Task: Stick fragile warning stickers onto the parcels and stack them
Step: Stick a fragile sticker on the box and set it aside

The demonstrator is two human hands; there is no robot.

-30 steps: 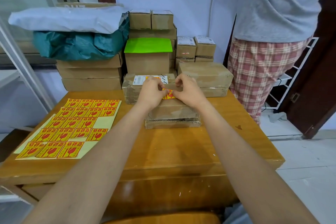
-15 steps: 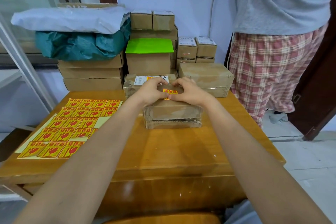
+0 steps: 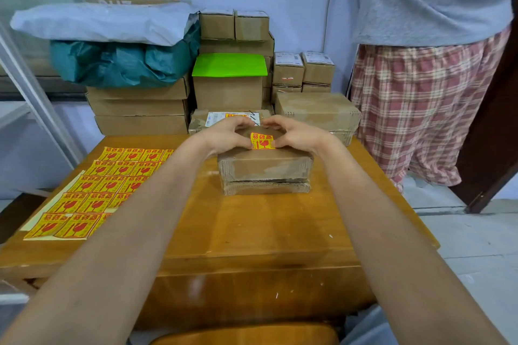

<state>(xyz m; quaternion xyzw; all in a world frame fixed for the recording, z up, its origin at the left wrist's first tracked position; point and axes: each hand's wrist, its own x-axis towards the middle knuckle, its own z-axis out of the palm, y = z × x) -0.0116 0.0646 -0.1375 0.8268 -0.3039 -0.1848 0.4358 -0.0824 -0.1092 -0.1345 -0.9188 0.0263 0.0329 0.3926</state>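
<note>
I've got both hands on top of the parcel [image 3: 265,168] in the middle of the table [image 3: 252,232], and the fragile sticker [image 3: 262,140] sits right between them on the parcel's top face. My left hand [image 3: 224,136] has its thumb at the sticker's left edge, fingers curled over toward the far side; my right hand [image 3: 294,134] mirrors it, thumb at the right edge. That's a two-sided hold, thumbs pressing down on the label, so I judge it goes flat without a crease and the box can't slide while I rub. Whether the sticker is fully bonded along its far edge, I can't tell; my fingers cover that part. The parcel rests on a flatter piece of cardboard [image 3: 266,187], close to me for easy reach. The sticker sheet [image 3: 92,193] lies off to my left on the table, within a short reach for the next label. Behind, against the wall, sit stacked boxes [image 3: 140,109], one with a green top [image 3: 229,64], and another labelled parcel [image 3: 224,117] just past my fingers. Someone in plaid trousers [image 3: 420,109] stands at the right. Next, by my reckoning: smooth it, then stack.
</note>
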